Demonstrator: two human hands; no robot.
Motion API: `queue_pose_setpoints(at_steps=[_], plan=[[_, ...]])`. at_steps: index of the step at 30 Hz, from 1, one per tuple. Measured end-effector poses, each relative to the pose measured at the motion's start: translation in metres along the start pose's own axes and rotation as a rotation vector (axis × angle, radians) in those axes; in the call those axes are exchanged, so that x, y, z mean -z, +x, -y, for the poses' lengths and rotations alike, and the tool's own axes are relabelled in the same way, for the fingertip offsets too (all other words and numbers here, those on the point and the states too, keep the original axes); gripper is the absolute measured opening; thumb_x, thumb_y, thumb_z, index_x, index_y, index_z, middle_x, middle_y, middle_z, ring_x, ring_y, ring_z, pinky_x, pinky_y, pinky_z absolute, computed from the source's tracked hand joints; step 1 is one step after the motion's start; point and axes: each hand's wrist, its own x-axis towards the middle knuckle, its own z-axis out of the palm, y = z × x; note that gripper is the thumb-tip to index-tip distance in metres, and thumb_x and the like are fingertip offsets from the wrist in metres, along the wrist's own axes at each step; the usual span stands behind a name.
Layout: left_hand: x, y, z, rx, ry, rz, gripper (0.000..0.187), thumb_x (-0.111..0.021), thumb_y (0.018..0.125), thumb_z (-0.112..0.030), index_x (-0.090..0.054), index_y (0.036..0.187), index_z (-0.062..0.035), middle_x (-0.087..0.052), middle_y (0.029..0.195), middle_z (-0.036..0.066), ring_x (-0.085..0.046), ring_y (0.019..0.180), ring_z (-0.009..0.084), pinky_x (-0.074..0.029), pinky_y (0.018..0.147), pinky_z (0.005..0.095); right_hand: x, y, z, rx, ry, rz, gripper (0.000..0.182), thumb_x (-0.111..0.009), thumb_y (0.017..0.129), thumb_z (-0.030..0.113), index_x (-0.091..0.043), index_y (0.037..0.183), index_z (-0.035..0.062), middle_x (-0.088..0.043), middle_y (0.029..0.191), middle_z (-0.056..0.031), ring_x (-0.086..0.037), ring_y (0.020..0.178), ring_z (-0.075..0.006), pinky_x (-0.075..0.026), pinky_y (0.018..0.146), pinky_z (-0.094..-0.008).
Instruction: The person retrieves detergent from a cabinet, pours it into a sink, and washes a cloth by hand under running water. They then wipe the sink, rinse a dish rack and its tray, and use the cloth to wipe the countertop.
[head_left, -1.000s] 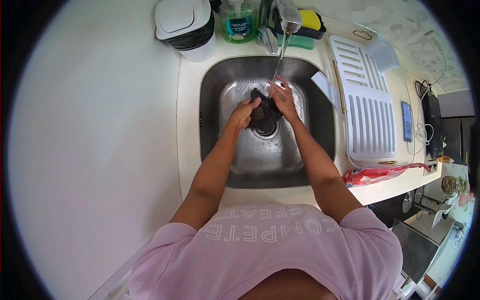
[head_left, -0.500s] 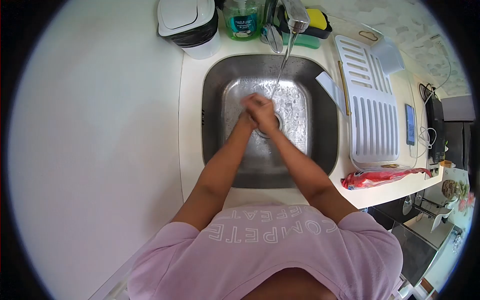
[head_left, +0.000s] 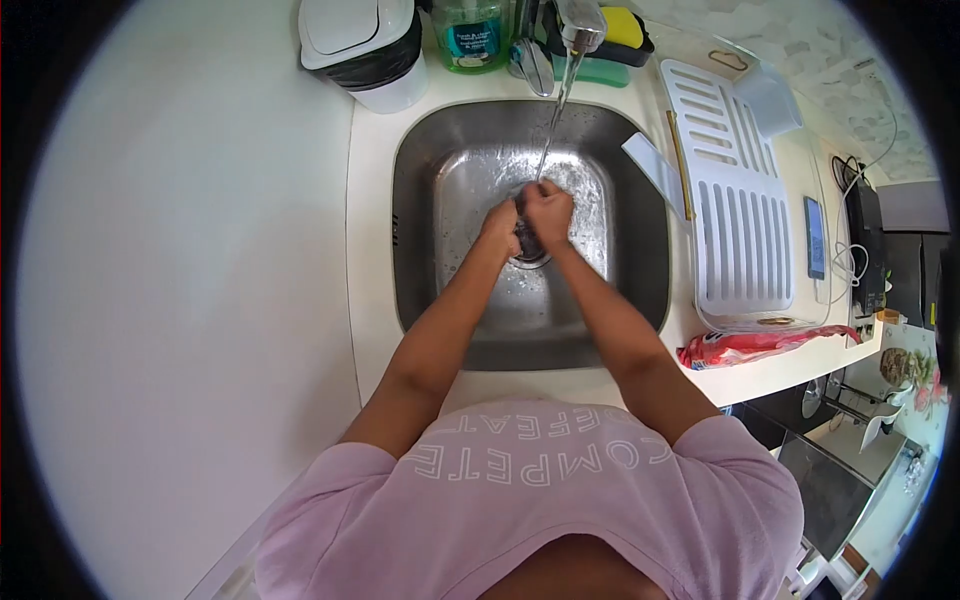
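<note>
Water runs from the faucet (head_left: pixel 581 28) in a thin stream into the steel sink (head_left: pixel 535 340). My left hand (head_left: pixel 501 226) is over the sink near the drain, its fingers curled inward. Close to its right, my right hand (head_left: pixel 548 214) is curled too, with its knuckles by the lower end of the stream. A narrow gap shows between the two wrists. Whether either hand holds anything small cannot be made out. Part of the drain (head_left: pixel 531 262) shows below the hands.
Behind the sink stand a lidded bin (head_left: pixel 390 92), a green soap bottle (head_left: pixel 474 40) and a yellow sponge (head_left: pixel 622 27) in a black holder. Right of it are a white dish rack (head_left: pixel 745 240), a phone (head_left: pixel 815 238) and a red packet (head_left: pixel 740 348).
My hands were together and blurred, one over the other. Now they are slightly apart side by side, and my right hand is nearer the water. The whole view has shifted slightly.
</note>
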Motion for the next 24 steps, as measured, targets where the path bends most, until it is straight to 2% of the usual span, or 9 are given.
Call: queue_pose_setpoints(at_steps=[3, 6, 8, 10, 12, 16, 20, 22, 24], plan=[[0.004, 0.008, -0.013, 0.108, 0.394, -0.100, 0.045, -0.038, 0.093, -0.036, -0.052, 0.107, 0.0039, -0.059, 0.097, 0.017, -0.058, 0.093, 0.0252, -0.048, 0.079, 0.0407, 0.023, 0.024, -0.013, -0.221, -0.178, 0.209, 0.033, -0.059, 0.076, 0.026, -0.060, 0.108, 0.0159, -0.063, 0.096, -0.0147, -0.061, 0.089, -0.0299, -0.045, 0.077, -0.0417], [0.008, 0.006, -0.031, 0.132, 0.673, 0.105, 0.051, -0.043, 0.092, -0.039, -0.048, 0.117, 0.0050, -0.058, 0.104, 0.017, -0.058, 0.095, 0.0246, -0.047, 0.082, 0.0355, 0.042, 0.033, 0.003, 0.161, -0.426, 0.267, 0.049, -0.061, 0.077, 0.039, -0.049, 0.123, 0.0279, -0.050, 0.124, -0.0107, -0.044, 0.117, -0.0267, -0.034, 0.093, -0.0477], [-0.002, 0.005, -0.046, 0.141, 0.787, 0.100, 0.048, -0.050, 0.089, -0.037, -0.050, 0.114, 0.0035, -0.059, 0.103, 0.014, -0.059, 0.091, 0.0213, -0.047, 0.080, 0.0325, 0.043, 0.050, -0.010, 0.371, 0.025, 0.647, 0.053, -0.062, 0.075, 0.049, -0.048, 0.124, 0.0313, -0.039, 0.134, -0.0077, -0.027, 0.129, -0.0249, -0.024, 0.099, -0.0535], [-0.004, 0.002, -0.058, 0.145, 0.903, 0.093, 0.045, -0.057, 0.086, -0.034, -0.052, 0.112, 0.0020, -0.060, 0.101, 0.011, -0.059, 0.088, 0.0179, -0.048, 0.078, 0.0296, 0.054, 0.050, -0.007, 0.390, -0.162, 0.658, 0.047, -0.066, 0.075, 0.042, -0.056, 0.117, 0.0248, -0.043, 0.130, -0.0065, -0.035, 0.124, -0.0247, -0.028, 0.100, -0.0462], [-0.004, -0.006, -0.072, -0.011, 0.973, 0.655, 0.040, -0.068, 0.079, -0.022, -0.056, 0.109, 0.0015, -0.062, 0.100, 0.006, -0.057, 0.089, 0.0135, -0.044, 0.080, 0.0252, 0.058, 0.070, -0.011, 0.277, 0.145, 0.918, 0.038, -0.072, 0.072, 0.034, -0.065, 0.104, 0.0138, -0.048, 0.125, -0.0071, -0.044, 0.115, -0.0226, -0.035, 0.096, -0.0366], [0.007, -0.009, -0.085, -0.020, 0.956, 0.639, 0.039, -0.075, 0.069, -0.014, -0.061, 0.104, -0.0057, -0.061, 0.100, 0.002, -0.052, 0.095, 0.0108, -0.038, 0.085, 0.0236, 0.064, 0.061, -0.002, 0.177, 0.310, 0.662, 0.034, -0.073, 0.070, 0.014, -0.064, 0.103, 0.0064, -0.056, 0.108, -0.0033, -0.052, 0.101, -0.0172, -0.041, 0.089, -0.0298], [0.044, 0.003, -0.057, -0.175, 0.550, 0.436, 0.038, -0.073, 0.073, -0.018, -0.059, 0.107, -0.0061, -0.062, 0.099, 0.003, -0.053, 0.096, 0.0135, -0.038, 0.085, 0.0264, 0.044, 0.050, -0.003, -0.395, 1.104, 0.320, 0.032, -0.067, 0.076, 0.012, -0.060, 0.106, 0.0055, -0.059, 0.098, -0.0025, -0.056, 0.086, -0.0115, -0.045, 0.077, -0.0248], [0.035, 0.011, -0.030, 0.103, 0.027, 0.120, 0.027, -0.064, 0.081, -0.025, -0.058, 0.102, -0.0089, -0.062, 0.096, 0.001, -0.059, 0.086, 0.0138, -0.044, 0.080, 0.0272, 0.014, 0.028, 0.011, -0.346, 1.054, 0.229, 0.022, -0.064, 0.078, 0.011, -0.063, 0.098, 0.0019, -0.062, 0.089, -0.0034, -0.058, 0.078, -0.0106, -0.046, 0.070, -0.0243], [0.087, 0.096, 0.027, -0.042, -0.171, 0.264, 0.022, -0.061, 0.082, -0.032, -0.059, 0.096, -0.0149, -0.060, 0.096, -0.001, -0.057, 0.084, 0.0139, -0.048, 0.073, 0.0312, -0.009, -0.010, 0.039, -0.053, 0.472, 0.262, 0.012, -0.066, 0.071, 0.015, -0.066, 0.079, 0.0055, -0.063, 0.071, -0.0062, -0.059, 0.067, -0.0156, -0.046, 0.065, -0.0274]])
